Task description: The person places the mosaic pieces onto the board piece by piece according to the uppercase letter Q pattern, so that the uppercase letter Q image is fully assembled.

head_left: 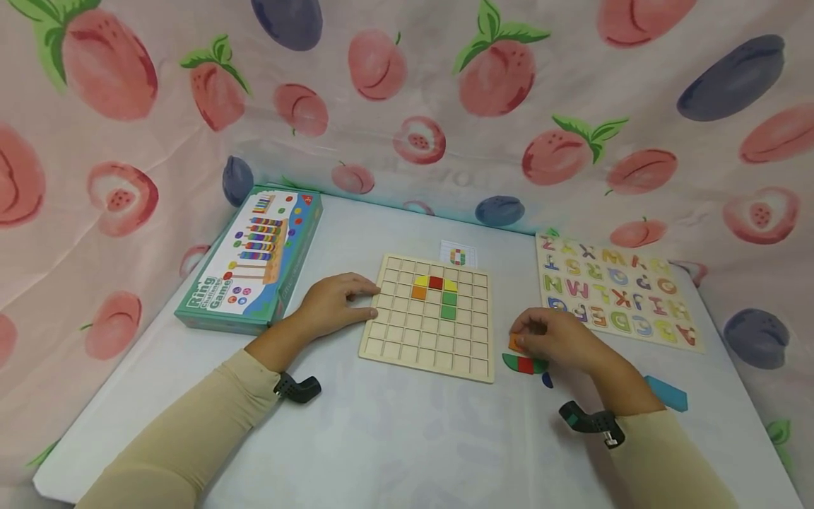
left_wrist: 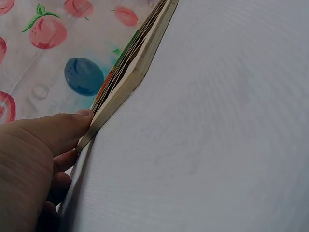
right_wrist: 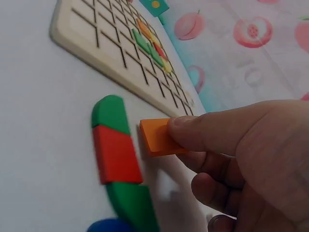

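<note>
A wooden grid board (head_left: 426, 357) lies mid-table, with yellow, red, orange and green tiles (head_left: 435, 283) set in its upper cells. My left hand (head_left: 331, 305) rests at the board's left edge, thumb and fingertips touching it. Between thumb and fingers, my right hand (head_left: 559, 338) pinches an orange square tile (right_wrist: 157, 137), held just right of the board. Beneath that hand, a red tile (right_wrist: 118, 154) lies in a row between two green rounded tiles (right_wrist: 110, 112). A dark blue piece (head_left: 547, 380) is close by, partly cut off in the right wrist view.
Behind the board lies a small pattern card (head_left: 467, 263). A ring game box (head_left: 254, 261) is at the left. To the right are an alphabet board (head_left: 613, 290) and a blue block (head_left: 668, 394) beside the right forearm. A fruit-print cloth (head_left: 407, 92) hangs behind the table.
</note>
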A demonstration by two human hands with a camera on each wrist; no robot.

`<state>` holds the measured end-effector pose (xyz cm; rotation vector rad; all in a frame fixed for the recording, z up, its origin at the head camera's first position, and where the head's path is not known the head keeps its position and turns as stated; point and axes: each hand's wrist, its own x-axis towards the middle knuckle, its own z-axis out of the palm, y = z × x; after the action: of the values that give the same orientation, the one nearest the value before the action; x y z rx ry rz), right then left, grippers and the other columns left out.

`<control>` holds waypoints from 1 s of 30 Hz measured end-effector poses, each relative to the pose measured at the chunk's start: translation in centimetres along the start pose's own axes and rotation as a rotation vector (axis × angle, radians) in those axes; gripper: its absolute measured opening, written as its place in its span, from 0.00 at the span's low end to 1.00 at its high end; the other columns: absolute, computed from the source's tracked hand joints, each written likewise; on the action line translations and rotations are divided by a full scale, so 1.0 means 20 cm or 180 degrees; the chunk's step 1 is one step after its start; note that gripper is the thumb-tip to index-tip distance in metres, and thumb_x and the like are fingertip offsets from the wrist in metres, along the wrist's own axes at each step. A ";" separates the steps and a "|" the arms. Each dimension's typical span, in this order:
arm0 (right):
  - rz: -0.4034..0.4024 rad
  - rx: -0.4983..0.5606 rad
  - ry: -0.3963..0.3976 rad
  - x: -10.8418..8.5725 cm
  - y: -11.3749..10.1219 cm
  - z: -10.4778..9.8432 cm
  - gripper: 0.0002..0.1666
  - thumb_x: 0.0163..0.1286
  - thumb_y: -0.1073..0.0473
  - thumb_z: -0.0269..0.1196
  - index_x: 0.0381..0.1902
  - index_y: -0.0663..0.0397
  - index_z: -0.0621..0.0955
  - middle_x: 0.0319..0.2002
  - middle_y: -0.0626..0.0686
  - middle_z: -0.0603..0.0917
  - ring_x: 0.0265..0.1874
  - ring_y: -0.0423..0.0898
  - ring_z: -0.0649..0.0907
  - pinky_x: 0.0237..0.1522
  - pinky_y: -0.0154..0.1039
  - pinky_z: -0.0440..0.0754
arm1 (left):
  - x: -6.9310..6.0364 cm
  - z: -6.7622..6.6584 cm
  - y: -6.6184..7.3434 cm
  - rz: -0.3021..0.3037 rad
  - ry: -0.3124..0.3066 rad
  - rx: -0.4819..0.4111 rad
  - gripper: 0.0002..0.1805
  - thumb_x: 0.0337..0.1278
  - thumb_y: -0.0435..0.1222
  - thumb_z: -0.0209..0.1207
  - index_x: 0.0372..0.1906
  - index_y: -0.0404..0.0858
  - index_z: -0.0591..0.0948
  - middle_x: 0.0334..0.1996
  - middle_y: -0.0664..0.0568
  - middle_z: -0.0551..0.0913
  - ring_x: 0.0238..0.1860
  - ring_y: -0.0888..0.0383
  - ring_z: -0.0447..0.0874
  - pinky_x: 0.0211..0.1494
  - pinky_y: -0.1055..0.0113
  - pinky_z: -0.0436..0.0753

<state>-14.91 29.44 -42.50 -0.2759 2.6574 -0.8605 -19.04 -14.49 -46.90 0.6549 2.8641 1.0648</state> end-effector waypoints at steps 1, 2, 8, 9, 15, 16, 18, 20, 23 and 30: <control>-0.0019 -0.0007 -0.0002 0.01 -0.01 -0.01 0.03 0.75 0.58 0.70 0.44 0.46 0.88 0.36 0.49 0.84 0.40 0.50 0.80 0.43 0.44 0.79 | 0.00 0.00 0.00 -0.0004 -0.0005 0.0001 0.22 0.60 0.47 0.77 0.59 0.49 0.91 0.58 0.59 0.87 0.48 0.59 0.81 0.52 0.58 0.78; -0.0044 -0.0015 0.0003 0.02 -0.02 -0.02 0.03 0.75 0.59 0.69 0.43 0.47 0.89 0.36 0.49 0.84 0.40 0.50 0.80 0.43 0.44 0.79 | 0.00 0.00 0.00 -0.0012 -0.0016 0.0004 0.22 0.60 0.47 0.77 0.59 0.49 0.91 0.58 0.60 0.87 0.48 0.60 0.81 0.52 0.59 0.78; -0.0161 0.0030 0.0064 0.08 -0.08 -0.05 0.04 0.75 0.59 0.69 0.44 0.47 0.89 0.39 0.48 0.85 0.42 0.50 0.79 0.47 0.46 0.78 | 0.00 0.00 0.00 -0.0031 -0.0033 0.0010 0.22 0.61 0.47 0.77 0.59 0.49 0.91 0.59 0.59 0.87 0.47 0.59 0.81 0.51 0.58 0.78; -0.0175 0.0064 0.0072 0.10 -0.09 -0.05 0.04 0.75 0.60 0.69 0.44 0.47 0.89 0.39 0.49 0.85 0.43 0.51 0.79 0.47 0.46 0.78 | 0.00 0.00 0.00 -0.0022 -0.0029 0.0013 0.22 0.61 0.47 0.77 0.59 0.49 0.91 0.59 0.59 0.87 0.47 0.59 0.81 0.51 0.58 0.78; -0.0171 0.0306 0.0078 0.19 -0.18 -0.04 0.05 0.77 0.58 0.68 0.46 0.47 0.89 0.41 0.51 0.85 0.45 0.52 0.79 0.48 0.46 0.79 | 0.00 -0.01 0.01 -0.0028 -0.0038 0.0027 0.23 0.61 0.48 0.77 0.60 0.49 0.90 0.59 0.58 0.87 0.48 0.59 0.81 0.52 0.57 0.79; -0.0164 0.0350 0.0079 0.20 -0.20 -0.03 0.05 0.77 0.57 0.68 0.46 0.47 0.89 0.41 0.51 0.85 0.46 0.52 0.79 0.48 0.46 0.79 | 0.00 0.00 0.00 -0.0039 -0.0042 0.0023 0.23 0.61 0.48 0.77 0.60 0.49 0.90 0.59 0.59 0.87 0.49 0.58 0.82 0.52 0.57 0.79; -0.0197 0.0425 0.0084 0.23 -0.25 0.00 0.05 0.77 0.57 0.68 0.46 0.48 0.89 0.42 0.51 0.85 0.46 0.52 0.79 0.48 0.47 0.79 | 0.00 0.00 0.00 -0.0060 -0.0044 0.0017 0.23 0.61 0.48 0.77 0.60 0.49 0.90 0.59 0.59 0.87 0.50 0.58 0.82 0.53 0.57 0.79; -0.0267 0.0493 0.0096 0.26 -0.29 0.03 0.05 0.76 0.58 0.69 0.46 0.50 0.89 0.41 0.52 0.86 0.45 0.52 0.79 0.47 0.47 0.79 | 0.00 0.00 0.00 -0.0061 -0.0042 0.0014 0.23 0.61 0.48 0.77 0.60 0.49 0.90 0.60 0.58 0.87 0.50 0.58 0.82 0.54 0.56 0.79; -0.0371 0.0566 0.0109 0.31 -0.33 0.08 0.04 0.76 0.60 0.70 0.46 0.51 0.89 0.40 0.51 0.86 0.43 0.52 0.79 0.48 0.47 0.78 | 0.00 0.00 0.00 -0.0074 -0.0050 0.0009 0.23 0.61 0.48 0.77 0.60 0.49 0.90 0.60 0.59 0.87 0.50 0.58 0.82 0.54 0.57 0.79; -0.0513 0.0640 0.0283 0.41 -0.44 0.19 0.03 0.76 0.59 0.70 0.45 0.49 0.89 0.40 0.50 0.86 0.40 0.52 0.78 0.43 0.46 0.76 | 0.00 -0.01 0.01 -0.0023 -0.0015 0.0021 0.23 0.60 0.47 0.77 0.60 0.48 0.90 0.59 0.58 0.87 0.49 0.58 0.82 0.53 0.56 0.79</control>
<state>-20.47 18.16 -42.25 -0.4145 2.6291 -1.2079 -18.91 -14.48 -46.72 0.6462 2.8649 1.0522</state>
